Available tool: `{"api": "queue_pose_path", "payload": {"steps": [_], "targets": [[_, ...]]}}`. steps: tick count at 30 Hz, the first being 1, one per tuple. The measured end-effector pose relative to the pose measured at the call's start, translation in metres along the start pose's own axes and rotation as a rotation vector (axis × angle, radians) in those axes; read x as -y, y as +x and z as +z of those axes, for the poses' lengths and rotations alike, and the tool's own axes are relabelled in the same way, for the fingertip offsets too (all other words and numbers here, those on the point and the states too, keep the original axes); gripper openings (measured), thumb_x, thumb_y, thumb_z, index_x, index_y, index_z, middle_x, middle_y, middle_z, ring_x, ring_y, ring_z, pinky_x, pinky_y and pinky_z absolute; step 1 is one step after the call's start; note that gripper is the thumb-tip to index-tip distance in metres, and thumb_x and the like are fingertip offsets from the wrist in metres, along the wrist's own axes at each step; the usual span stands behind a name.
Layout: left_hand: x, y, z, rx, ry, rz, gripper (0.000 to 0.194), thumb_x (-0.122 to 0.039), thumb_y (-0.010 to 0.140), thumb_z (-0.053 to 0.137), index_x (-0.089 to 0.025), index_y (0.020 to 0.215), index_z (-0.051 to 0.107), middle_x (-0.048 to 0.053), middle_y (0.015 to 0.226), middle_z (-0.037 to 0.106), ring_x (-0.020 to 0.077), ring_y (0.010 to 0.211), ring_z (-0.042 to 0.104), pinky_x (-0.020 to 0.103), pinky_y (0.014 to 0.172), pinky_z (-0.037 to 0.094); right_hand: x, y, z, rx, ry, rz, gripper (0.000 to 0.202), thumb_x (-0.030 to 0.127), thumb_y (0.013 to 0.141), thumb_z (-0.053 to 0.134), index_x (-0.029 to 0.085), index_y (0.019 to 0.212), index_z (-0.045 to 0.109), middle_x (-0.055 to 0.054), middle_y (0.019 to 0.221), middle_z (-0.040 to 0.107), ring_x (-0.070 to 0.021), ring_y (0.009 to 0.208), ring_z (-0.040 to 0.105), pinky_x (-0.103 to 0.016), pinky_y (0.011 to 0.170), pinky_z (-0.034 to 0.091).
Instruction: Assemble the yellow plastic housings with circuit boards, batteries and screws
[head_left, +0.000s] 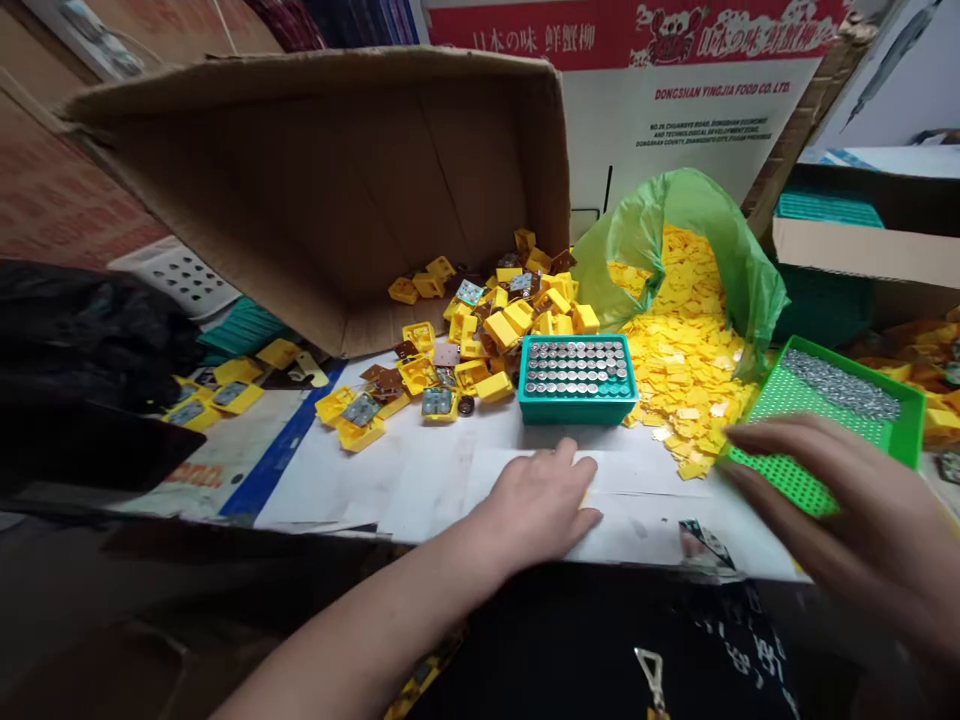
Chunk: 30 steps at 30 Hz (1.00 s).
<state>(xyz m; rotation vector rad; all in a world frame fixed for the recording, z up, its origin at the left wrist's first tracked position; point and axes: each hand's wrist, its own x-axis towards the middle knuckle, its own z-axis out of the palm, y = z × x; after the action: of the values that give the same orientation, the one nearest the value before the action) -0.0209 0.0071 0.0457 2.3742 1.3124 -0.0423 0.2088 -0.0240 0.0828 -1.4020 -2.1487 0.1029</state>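
Observation:
My left hand [541, 503] rests on the white work surface with its fingers curled down. A sliver of a yellow plastic piece [586, 497] shows between its fingers and thumb; the rest of the piece is hidden. Just beyond sits a teal tray [577, 411] with rows of round silver button cells [574, 365]. My right hand [855, 520], smeared by motion, hovers over the near side of a green perforated tray [802, 400]. Its thumb and fingers are apart, and I see nothing between them. Small silver screws [840, 385] lie along that tray's far side.
Flat yellow pieces [686, 340] spill from a green plastic bag [615, 240]. Yellow housings [517, 318], some with battery holders, heap before a tipped cardboard box [300, 190]. A black bag [82, 340] lies at left; another carton [870, 245] stands at right.

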Motion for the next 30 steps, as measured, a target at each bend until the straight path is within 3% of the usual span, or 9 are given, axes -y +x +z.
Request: {"api": "queue_pose_path", "payload": {"steps": [2,5,8,11,17,19,23,26,30], "targets": [[-0.001,0.002,0.005,-0.018,-0.103,0.024,0.026,-0.037,0.079,0.049,-0.020,0.097,0.059,0.006,0.095,0.057,0.0223,0.088,0.056,0.036,0.078,0.044,0.001,0.030,0.017,0.025,-0.029,-0.115,0.017,0.027,0.088,0.048,0.017,0.095,0.059,-0.007,0.089,0.061,-0.0161,0.079,0.057,-0.027,0.068,0.045],[0.006,0.007,0.015,-0.049,-0.638,-0.006,0.030,-0.036,0.075,0.056,-0.019,0.099,0.059,0.006,0.095,0.058,0.0194,0.087,0.056,0.034,0.079,0.044,-0.004,0.070,0.050,0.016,-0.146,-0.171,0.019,0.020,0.087,0.046,0.013,0.088,0.063,-0.009,0.083,0.061,-0.0175,0.074,0.055,-0.029,0.065,0.042],[0.017,0.010,0.026,0.127,-1.404,-0.100,0.044,-0.037,0.066,0.069,-0.015,0.102,0.056,0.007,0.094,0.060,0.0154,0.080,0.058,0.030,0.074,0.046,-0.007,0.088,0.067,0.104,-0.286,-0.108,0.019,0.019,0.085,0.048,0.014,0.083,0.067,-0.009,0.078,0.060,-0.0175,0.068,0.053,-0.029,0.061,0.039],[0.026,0.012,0.035,0.232,-1.876,-0.155,0.049,-0.036,0.062,0.075,-0.015,0.102,0.057,0.009,0.099,0.061,0.0144,0.084,0.060,0.027,0.074,0.046,-0.008,0.089,0.067,0.167,-0.360,-0.042,0.019,0.020,0.084,0.050,0.015,0.084,0.068,-0.008,0.078,0.060,-0.0179,0.068,0.053,-0.029,0.059,0.038],[0.032,0.014,0.039,0.338,-2.067,-0.112,0.043,-0.042,0.072,0.066,-0.022,0.107,0.052,0.009,0.106,0.060,0.0201,0.067,0.067,0.033,0.058,0.052,-0.011,0.087,0.064,0.232,-0.444,-0.127,0.018,0.016,0.085,0.046,0.012,0.085,0.064,-0.009,0.076,0.056,-0.0179,0.065,0.050,-0.030,0.059,0.038],[0.032,0.014,0.039,0.302,-2.078,-0.114,0.039,-0.038,0.075,0.064,-0.021,0.107,0.052,0.009,0.105,0.061,0.0192,0.067,0.068,0.032,0.061,0.053,-0.014,0.086,0.065,0.221,-0.462,-0.180,0.019,0.017,0.085,0.045,0.012,0.084,0.063,-0.009,0.074,0.054,-0.0180,0.063,0.049,-0.031,0.059,0.039],[0.032,0.013,0.037,0.178,-2.110,-0.155,0.042,-0.025,0.075,0.066,-0.019,0.114,0.052,0.009,0.104,0.063,0.0189,0.079,0.068,0.032,0.074,0.052,-0.012,0.077,0.065,-0.009,-0.296,-0.231,0.018,0.017,0.086,0.046,0.009,0.088,0.062,-0.011,0.079,0.058,-0.0188,0.070,0.054,-0.032,0.065,0.044],[0.031,0.012,0.036,0.159,-2.151,-0.163,0.044,-0.021,0.076,0.064,-0.020,0.118,0.051,0.009,0.107,0.063,0.0193,0.082,0.067,0.033,0.078,0.051,0.004,0.056,0.068,-0.207,0.027,-0.075,0.011,0.017,0.084,0.053,0.013,0.091,0.061,-0.008,0.083,0.062,-0.0155,0.076,0.058,-0.028,0.069,0.046],[0.023,0.010,0.039,0.152,-2.238,-0.142,0.038,-0.018,0.080,0.060,-0.021,0.117,0.054,0.008,0.109,0.063,0.0188,0.089,0.066,0.035,0.081,0.050,0.033,0.022,0.088,-0.261,0.401,0.156,0.010,0.015,0.083,0.056,0.020,0.091,0.060,-0.003,0.084,0.063,-0.0130,0.077,0.058,-0.026,0.069,0.047]]}}
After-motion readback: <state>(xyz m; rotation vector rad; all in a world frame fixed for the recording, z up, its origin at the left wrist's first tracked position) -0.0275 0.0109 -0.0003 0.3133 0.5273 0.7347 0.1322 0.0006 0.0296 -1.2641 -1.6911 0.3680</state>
